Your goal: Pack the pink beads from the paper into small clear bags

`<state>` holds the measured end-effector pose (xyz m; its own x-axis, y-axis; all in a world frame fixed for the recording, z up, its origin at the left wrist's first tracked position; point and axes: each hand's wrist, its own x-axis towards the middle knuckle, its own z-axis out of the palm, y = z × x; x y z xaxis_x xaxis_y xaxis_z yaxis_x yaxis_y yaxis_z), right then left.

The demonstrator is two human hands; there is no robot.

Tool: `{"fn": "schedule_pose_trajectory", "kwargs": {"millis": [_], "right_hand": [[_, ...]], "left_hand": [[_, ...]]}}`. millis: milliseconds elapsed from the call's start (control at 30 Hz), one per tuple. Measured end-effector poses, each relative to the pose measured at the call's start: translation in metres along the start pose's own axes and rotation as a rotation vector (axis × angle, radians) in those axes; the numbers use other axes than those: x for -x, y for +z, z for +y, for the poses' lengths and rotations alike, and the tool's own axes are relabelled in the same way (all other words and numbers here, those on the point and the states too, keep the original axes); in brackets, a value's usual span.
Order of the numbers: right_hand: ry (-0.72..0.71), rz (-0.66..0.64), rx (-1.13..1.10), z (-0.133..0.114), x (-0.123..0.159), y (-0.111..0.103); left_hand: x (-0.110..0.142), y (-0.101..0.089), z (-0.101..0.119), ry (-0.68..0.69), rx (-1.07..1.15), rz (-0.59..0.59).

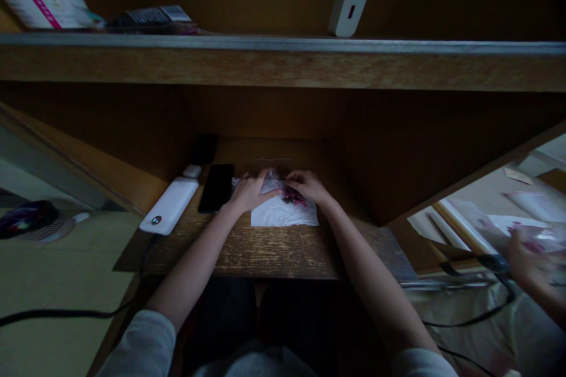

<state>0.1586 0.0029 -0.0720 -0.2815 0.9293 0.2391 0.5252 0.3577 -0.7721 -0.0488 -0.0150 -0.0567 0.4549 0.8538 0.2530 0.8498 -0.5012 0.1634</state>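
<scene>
A clear plastic bag (275, 178) with small dark-pink, bead-like pieces (294, 195) lies over a crumpled white sheet (283, 215) on the wooden desk. My left hand (253, 193) holds the bag's left side, its thumb stretched toward the pink pieces. On the other side, my right hand (309, 186) has its fingers curled and pinched at the bag just above those pieces. What exactly lies between my fingertips is too small and dark to make out. A black phone (216, 188) rests left of my left hand.
Left on the desk (278, 253) are a white power bank (171, 206) and a small white case (192, 171). Overhead, a shelf (283, 65) carries a white charger (349, 10) and packets. At right, another person's hand (524, 259) holds a plastic bag. Black cables hang both sides.
</scene>
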Motion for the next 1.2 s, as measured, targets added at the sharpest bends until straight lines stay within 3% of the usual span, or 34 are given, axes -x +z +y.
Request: {"fn": "schedule_pose_trajectory", "kwargs": {"millis": [200,467,1200], "right_hand": [[0.106,0.068,-0.334,-0.010,0.001,-0.003],[0.085,0.087,-0.484,-0.020,0.001,-0.003],[-0.012,0.006,-0.422,-0.028,0.004,0.002]], "left_hand": [[0.000,0.003,-0.001,0.007,0.025,-0.004],[-0.001,0.004,-0.002,0.013,0.056,-0.020],[0.000,0.002,0.001,0.023,0.045,-0.018]]}}
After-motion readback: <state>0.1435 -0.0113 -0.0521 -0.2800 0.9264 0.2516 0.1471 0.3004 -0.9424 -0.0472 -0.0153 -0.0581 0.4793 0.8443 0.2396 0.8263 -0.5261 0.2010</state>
